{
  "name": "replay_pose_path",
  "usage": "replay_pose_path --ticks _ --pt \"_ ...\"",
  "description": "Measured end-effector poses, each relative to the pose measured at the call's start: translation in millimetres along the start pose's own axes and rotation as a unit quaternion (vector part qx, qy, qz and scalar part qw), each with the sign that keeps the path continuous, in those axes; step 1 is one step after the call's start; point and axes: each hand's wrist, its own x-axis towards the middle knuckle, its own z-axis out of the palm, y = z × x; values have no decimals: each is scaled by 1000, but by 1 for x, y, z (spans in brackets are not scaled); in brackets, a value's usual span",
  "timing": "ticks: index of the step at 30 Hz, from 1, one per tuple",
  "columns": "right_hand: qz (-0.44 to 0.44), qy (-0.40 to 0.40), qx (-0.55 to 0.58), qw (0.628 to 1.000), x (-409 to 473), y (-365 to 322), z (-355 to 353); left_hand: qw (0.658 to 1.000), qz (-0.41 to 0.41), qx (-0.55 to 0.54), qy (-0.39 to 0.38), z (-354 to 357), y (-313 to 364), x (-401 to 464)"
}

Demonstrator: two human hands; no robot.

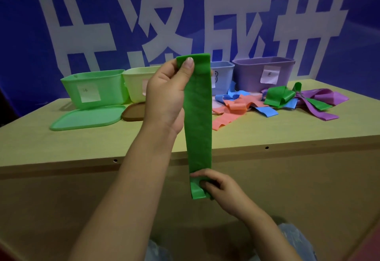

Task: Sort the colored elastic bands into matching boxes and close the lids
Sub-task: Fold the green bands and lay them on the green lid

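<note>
A long green elastic band (198,121) hangs stretched upright in front of me. My left hand (166,94) pinches its top end, thumb on the front. My right hand (218,186) grips its bottom end below the table's edge. On the table stand an open green box (94,89), a pale yellow box (136,82), a light blue box (222,75) and a purple box (263,73). A heap of loose bands lies at the right: orange (232,110), blue (265,111), green (277,96) and purple (322,104).
A green lid (86,119) lies flat in front of the green box, and a brown lid (133,112) lies beside it. The wooden table (61,147) has a front edge close to me. A blue banner with white characters fills the background.
</note>
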Motion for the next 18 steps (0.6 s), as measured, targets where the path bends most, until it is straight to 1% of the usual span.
replay_pose_path --ticks 4,6,8,9,11,13,14,15,16,18 --pt "-4 -31 -61 998 -1 -18 -25 1000 -11 -6 9 1 -9 18" --pt "-14 -41 -109 993 -6 -37 -53 1000 -24 -3 5 2 -16 27" --pt "-17 -28 -152 988 -12 -60 -87 999 -34 -3 -4 4 -24 35" --pt "-14 0 -153 988 -12 -69 -104 999 -37 -5 -11 6 -28 39" --pt "0 104 -135 985 -4 -80 -137 999 -45 -10 -22 11 -36 46" --pt "14 226 -143 964 20 -73 -167 998 -52 -17 -25 14 -46 54" --pt "26 269 -159 950 36 -65 -181 998 -59 -20 -24 15 -52 58" --pt "45 292 -186 937 53 -54 -195 997 -68 -22 -23 16 -58 61" --pt "68 296 -220 927 71 -41 -209 996 -78 -24 -20 17 -64 65" --pt "118 281 -292 906 104 -14 -233 995 -94 -24 -16 18 -77 71"
